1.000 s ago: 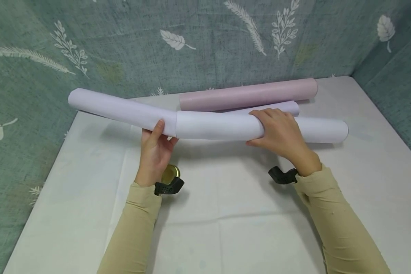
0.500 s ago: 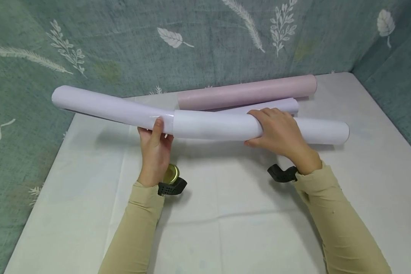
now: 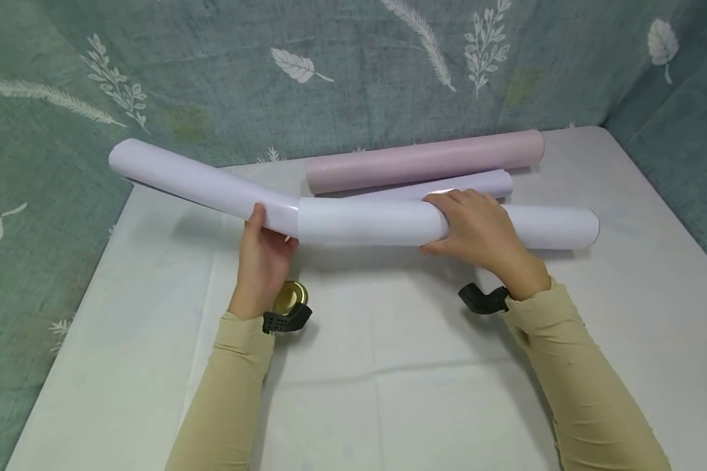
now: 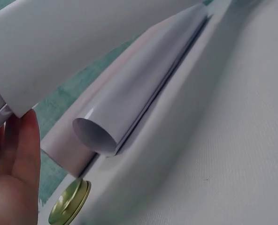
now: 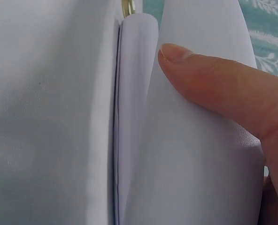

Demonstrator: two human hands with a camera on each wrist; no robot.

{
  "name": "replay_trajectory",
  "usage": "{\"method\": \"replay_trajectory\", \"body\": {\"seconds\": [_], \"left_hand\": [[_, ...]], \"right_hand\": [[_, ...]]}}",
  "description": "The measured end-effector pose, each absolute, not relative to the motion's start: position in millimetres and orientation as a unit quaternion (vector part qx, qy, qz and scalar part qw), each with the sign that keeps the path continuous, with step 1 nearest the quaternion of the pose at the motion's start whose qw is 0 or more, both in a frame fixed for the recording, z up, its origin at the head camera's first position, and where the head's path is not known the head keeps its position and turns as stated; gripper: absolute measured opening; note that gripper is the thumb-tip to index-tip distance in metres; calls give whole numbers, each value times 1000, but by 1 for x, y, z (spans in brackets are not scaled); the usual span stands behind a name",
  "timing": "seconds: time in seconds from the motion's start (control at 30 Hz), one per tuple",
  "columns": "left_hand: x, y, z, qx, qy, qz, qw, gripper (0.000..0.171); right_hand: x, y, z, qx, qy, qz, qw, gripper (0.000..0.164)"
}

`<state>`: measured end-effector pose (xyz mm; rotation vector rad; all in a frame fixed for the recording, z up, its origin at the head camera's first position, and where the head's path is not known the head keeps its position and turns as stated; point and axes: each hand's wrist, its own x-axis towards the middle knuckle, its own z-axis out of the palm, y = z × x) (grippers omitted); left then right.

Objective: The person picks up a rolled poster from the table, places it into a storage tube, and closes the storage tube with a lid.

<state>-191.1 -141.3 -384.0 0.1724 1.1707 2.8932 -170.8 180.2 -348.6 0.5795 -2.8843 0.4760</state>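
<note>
A pale lilac paper roll (image 3: 194, 175) slants up to the left, its right end inside the open end of a wider white paper roll (image 3: 365, 221). At the joint my left hand (image 3: 265, 258) holds the lilac roll, thumb on top and fingers underneath; in the left wrist view those fingers (image 4: 26, 145) reach the white roll's edge. My right hand (image 3: 477, 229) grips the white roll from above, right of its middle. In the right wrist view the thumb (image 5: 214, 84) lies along its surface. The lilac roll's inner end is hidden.
Behind lie a pink roll (image 3: 424, 160) and another lilac roll (image 3: 477, 184), partly covered by the white one. A round gold object like a jar lid (image 4: 69, 202) sits beside my left wrist. Green leaf-patterned cloth (image 3: 353, 78) rises behind the white-covered table (image 3: 342, 405).
The lilac roll's free end swung left, then came back right and a little higher, so the bend at the joint looks sharper. My left hand shifted slightly left; the right hand barely moved.
</note>
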Motion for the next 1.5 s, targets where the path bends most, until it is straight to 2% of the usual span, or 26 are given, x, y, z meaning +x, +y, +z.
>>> {"method": "replay_trajectory", "body": {"seconds": [0.13, 0.23, 0.5, 0.67, 0.73, 1.03, 1.2, 1.3, 1.5], "left_hand": [[-192, -148, -386, 30, 350, 936, 19, 47], [-194, -153, -387, 21, 359, 933, 25, 49], [-194, -162, -390, 12, 392, 918, 65, 33], [-195, -165, -390, 36, 399, 913, 77, 14], [-194, -167, -391, 51, 406, 909, 80, 14], [-193, -186, -391, 77, 454, 878, 133, 29], [-193, -201, -390, 74, 452, 874, 162, 52], [-192, -204, -389, 48, 470, 870, 140, 54], [-193, -201, -389, -13, 487, 872, 55, 38]], "right_hand": [[-170, 179, -350, 195, -965, 158, 74, 78], [-170, 178, -351, 194, -966, 152, 77, 78], [-171, 176, -353, 189, -968, 143, 79, 77], [-171, 176, -352, 184, -970, 137, 77, 78], [-170, 176, -353, 185, -970, 136, 77, 77], [-170, 175, -353, 196, -969, 133, 71, 78], [-169, 175, -353, 201, -968, 136, 67, 77], [-170, 174, -355, 205, -967, 136, 63, 77], [-170, 171, -359, 209, -967, 128, 69, 76]]}}
